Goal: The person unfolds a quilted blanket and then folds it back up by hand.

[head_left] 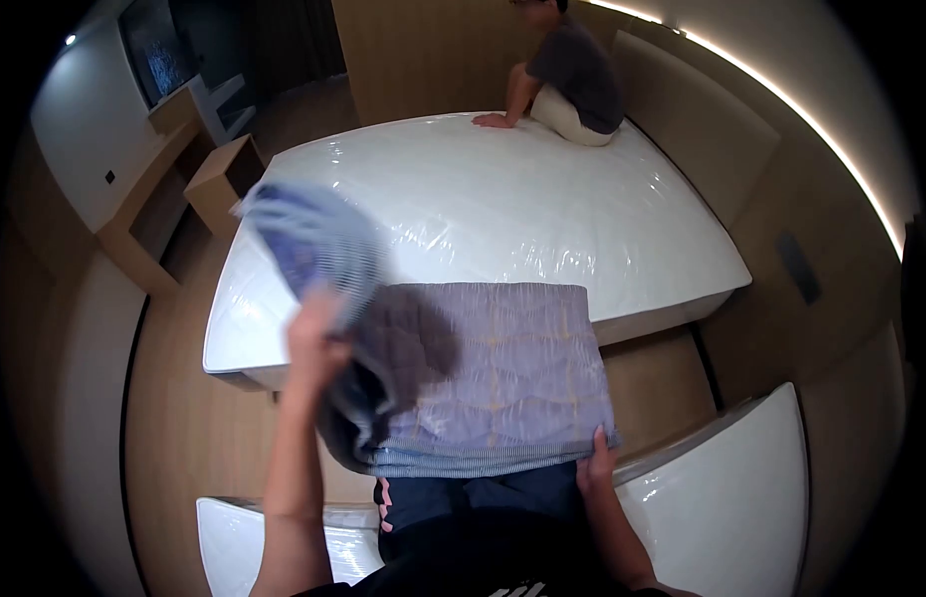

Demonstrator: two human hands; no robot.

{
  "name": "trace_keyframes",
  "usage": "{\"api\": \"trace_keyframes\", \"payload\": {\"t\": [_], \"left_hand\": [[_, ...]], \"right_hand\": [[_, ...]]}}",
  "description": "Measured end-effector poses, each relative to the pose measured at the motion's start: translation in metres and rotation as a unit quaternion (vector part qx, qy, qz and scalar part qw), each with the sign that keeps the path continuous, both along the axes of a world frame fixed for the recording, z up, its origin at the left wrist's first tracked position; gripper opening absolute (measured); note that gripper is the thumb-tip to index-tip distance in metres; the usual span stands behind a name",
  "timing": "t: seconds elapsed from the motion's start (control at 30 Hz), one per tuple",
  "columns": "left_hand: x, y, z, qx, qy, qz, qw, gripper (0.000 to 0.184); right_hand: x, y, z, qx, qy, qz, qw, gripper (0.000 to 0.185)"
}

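Note:
A folded lavender quilt point(503, 368) with thin yellow lines lies across my lap. Its front edge shows stacked layers in a blue-and-white stripe. My left hand point(318, 343), smeared by motion, grips one end of the quilt and holds a flap point(318, 244) raised above the mattress. This flap is blurred too and shows purple and striped fabric. At the quilt's near right corner, my right hand point(597, 458) pinches the edge with the thumb on top; its other fingers are mostly hidden beneath.
Ahead is a large white mattress point(433, 189) in clear plastic. A person point(577, 80) sits on its far side, one hand resting on it. Another plastic-wrapped mattress point(726, 497) is under and beside me. Wooden furniture point(219, 179) stands at left, a padded headboard point(692, 129) at right.

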State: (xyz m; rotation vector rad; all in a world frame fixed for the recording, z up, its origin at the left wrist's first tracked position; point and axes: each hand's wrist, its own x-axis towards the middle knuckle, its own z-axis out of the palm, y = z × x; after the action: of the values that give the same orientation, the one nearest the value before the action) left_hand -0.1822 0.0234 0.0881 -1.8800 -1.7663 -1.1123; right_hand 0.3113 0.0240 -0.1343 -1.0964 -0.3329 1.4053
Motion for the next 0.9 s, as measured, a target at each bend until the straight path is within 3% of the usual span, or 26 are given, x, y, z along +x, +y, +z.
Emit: {"api": "trace_keyframes", "payload": {"t": [0.07, 0.13, 0.2, 0.3, 0.4, 0.47, 0.63, 0.9], "left_hand": [[0.086, 0.014, 0.0, -0.067, 0.065, -0.12, 0.988, 0.052], [0.156, 0.027, -0.051, -0.112, 0.121, -0.249, 0.954, 0.053], [0.215, 0.022, -0.093, -0.202, 0.135, -0.31, 0.919, 0.051], [0.25, 0.011, -0.154, -0.155, 0.079, -0.325, 0.93, 0.05], [0.248, 0.02, -0.144, -0.187, 0.034, -0.297, 0.936, 0.049], [0.243, 0.03, -0.135, -0.127, 0.007, -0.298, 0.946, 0.05], [0.25, 0.018, -0.052, -0.108, 0.092, -0.285, 0.948, 0.038], [0.291, 0.028, -0.119, -0.104, 0.149, -0.367, 0.912, 0.034]], "right_hand": [[0.004, 0.002, -0.004, 0.016, 0.007, 0.003, 1.0, 0.065], [0.004, 0.004, -0.006, 0.026, 0.009, 0.006, 1.0, 0.062], [0.005, 0.001, -0.005, 0.016, 0.009, 0.007, 1.0, 0.059], [0.003, -0.003, -0.004, 0.012, 0.018, -0.002, 1.0, 0.052], [0.004, 0.003, -0.003, 0.037, -0.049, -0.013, 0.998, 0.05], [0.013, 0.006, -0.012, 0.018, -0.035, -0.005, 0.999, 0.049], [-0.001, -0.005, 0.014, 0.0, -0.034, 0.002, 0.999, 0.051], [-0.014, 0.005, 0.028, 0.106, -0.027, 0.057, 0.992, 0.051]]}}
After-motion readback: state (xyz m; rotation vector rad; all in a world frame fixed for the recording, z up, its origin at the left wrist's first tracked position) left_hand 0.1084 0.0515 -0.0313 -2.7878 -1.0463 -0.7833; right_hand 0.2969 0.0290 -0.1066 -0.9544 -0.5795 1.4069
